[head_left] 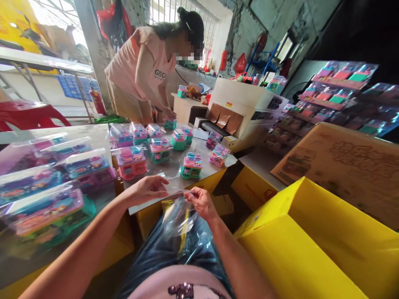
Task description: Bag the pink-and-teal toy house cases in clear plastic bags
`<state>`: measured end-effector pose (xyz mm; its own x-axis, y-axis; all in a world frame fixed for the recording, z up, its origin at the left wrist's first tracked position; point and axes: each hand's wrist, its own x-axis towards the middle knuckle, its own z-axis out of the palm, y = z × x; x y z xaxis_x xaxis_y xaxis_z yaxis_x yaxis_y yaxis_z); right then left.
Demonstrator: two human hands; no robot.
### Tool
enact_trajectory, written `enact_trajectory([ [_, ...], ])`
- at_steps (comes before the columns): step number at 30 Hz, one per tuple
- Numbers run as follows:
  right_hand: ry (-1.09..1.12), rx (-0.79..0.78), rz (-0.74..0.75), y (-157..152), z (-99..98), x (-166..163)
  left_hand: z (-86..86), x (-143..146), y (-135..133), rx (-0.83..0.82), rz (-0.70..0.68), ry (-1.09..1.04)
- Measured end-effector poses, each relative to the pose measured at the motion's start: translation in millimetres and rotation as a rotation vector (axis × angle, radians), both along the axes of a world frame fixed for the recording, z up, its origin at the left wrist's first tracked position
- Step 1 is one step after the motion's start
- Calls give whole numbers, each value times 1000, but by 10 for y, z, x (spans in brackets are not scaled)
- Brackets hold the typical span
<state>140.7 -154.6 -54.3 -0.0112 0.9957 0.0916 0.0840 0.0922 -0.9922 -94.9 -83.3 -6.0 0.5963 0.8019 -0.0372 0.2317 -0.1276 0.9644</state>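
Pinching a clear bag (183, 228) above the jeans (146, 249) are the right hand's (201, 201) fingers; whether the left hand's (149, 189) fingers grip it is unclear. Its lower edge is hard to trace; the yellow carton (289, 249) is cut off.

A blue latticed plastic basket (76, 87) sits left of a red cylindrical fire extinguisher (98, 102), with a red plastic stool (28, 111) farther left and a red plastic bag (105, 20) above.
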Motion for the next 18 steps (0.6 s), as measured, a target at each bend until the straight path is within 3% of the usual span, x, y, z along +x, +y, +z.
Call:
enact_trajectory([
  [4,141,-9,-114,59,17,11,-149,98,-94,-179,135,-185],
  [7,147,20,-180,75,0,1,-292,253,-171,-198,222,-259],
  [11,181,-28,-33,41,-15,57,-404,353,-164,-179,306,-291],
  [14,238,-81,4,41,-33,155,-454,285,-106,-203,288,-277],
  [18,178,-71,-184,144,-111,300,-517,28,-103,-276,288,-263],
])
